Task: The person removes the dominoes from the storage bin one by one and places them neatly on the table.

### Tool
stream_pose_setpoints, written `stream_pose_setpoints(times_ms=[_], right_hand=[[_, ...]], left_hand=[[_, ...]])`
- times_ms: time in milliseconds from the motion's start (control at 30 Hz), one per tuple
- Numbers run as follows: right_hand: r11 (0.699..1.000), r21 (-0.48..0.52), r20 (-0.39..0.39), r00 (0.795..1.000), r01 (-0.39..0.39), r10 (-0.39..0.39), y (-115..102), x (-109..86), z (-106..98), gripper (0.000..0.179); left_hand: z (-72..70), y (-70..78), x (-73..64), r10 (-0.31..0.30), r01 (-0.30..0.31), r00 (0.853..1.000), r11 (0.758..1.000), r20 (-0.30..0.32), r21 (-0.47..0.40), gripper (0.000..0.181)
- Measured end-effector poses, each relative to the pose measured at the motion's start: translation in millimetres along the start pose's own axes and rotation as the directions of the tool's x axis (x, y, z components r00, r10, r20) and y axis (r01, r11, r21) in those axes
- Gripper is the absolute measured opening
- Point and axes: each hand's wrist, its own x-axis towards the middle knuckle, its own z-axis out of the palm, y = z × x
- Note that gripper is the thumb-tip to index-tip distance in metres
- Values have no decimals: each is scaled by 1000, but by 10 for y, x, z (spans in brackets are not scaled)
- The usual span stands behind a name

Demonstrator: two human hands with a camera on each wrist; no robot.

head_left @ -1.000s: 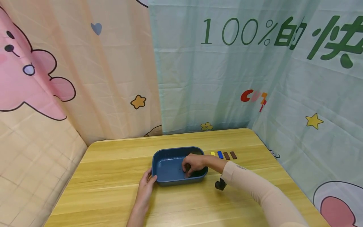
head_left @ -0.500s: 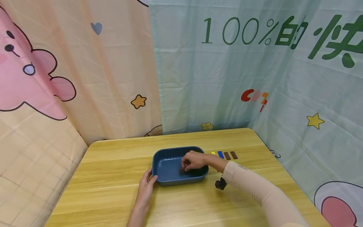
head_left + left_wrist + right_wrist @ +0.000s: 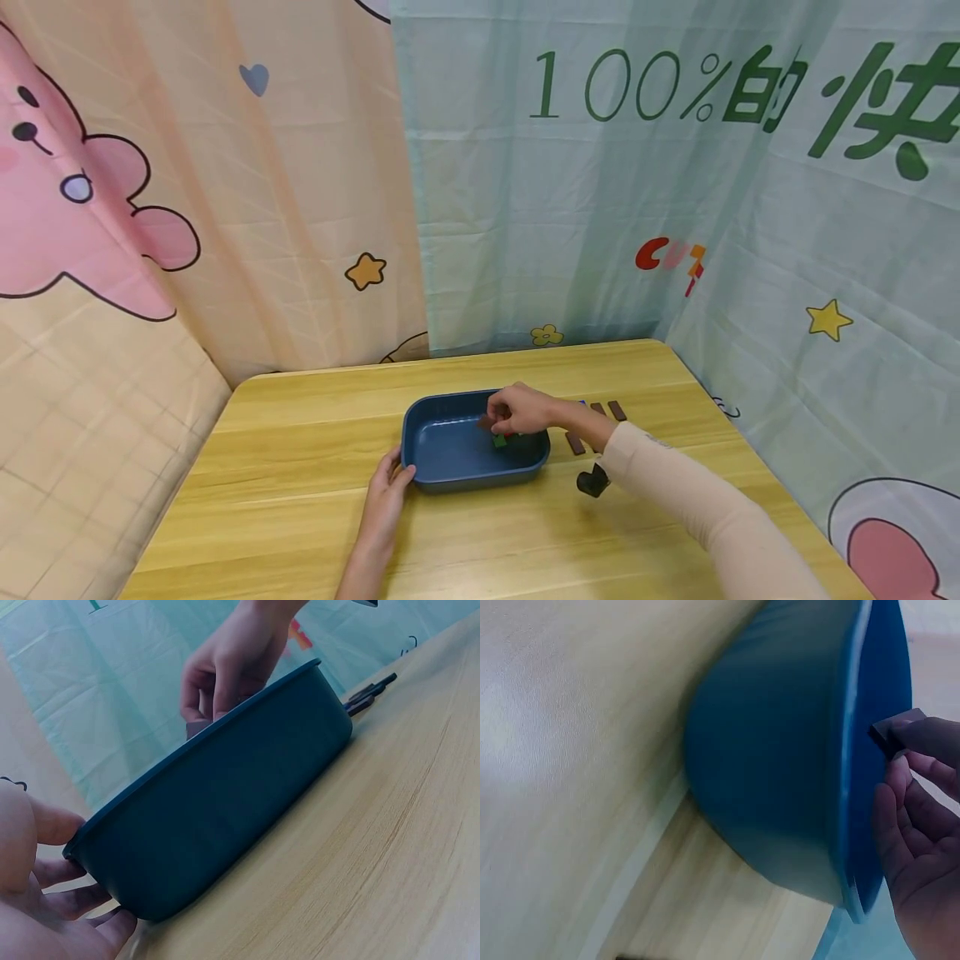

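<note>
My left hand (image 3: 386, 487) grips the left end of a dark blue rectangular basin (image 3: 465, 481). In the left wrist view its thumb (image 3: 58, 825) lies at the rim, with the other fingers against the outer wall. My right hand (image 3: 525, 410) is over the basin's right half and pinches a small brown rectangular block (image 3: 892, 729) between thumb and fingertips. Below that hand a green block (image 3: 500, 442) shows inside the basin, with a bit of red beside it. The hand hides part of the basin's right side.
To the right of the basin, brown blocks (image 3: 617, 410) lie flat on the wooden table (image 3: 300, 475), with a blue one partly hidden behind the right forearm. A black device (image 3: 592, 481) hangs under the right wrist. Printed curtains (image 3: 525, 208) stand behind the table.
My right hand has risen from low inside the basin and shifted slightly right, lifting the brown block. The green block has come into sight. My left hand stays on the basin.
</note>
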Motion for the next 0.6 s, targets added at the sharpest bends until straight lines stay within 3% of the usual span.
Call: stream_pose_setpoints(times_ms=[600], right_hand=[[998,49,-120,992,-38,43,224,-283,-144,13]], left_hand=[[-13,13,-13,-9,9,1000,1000,7,6,52]])
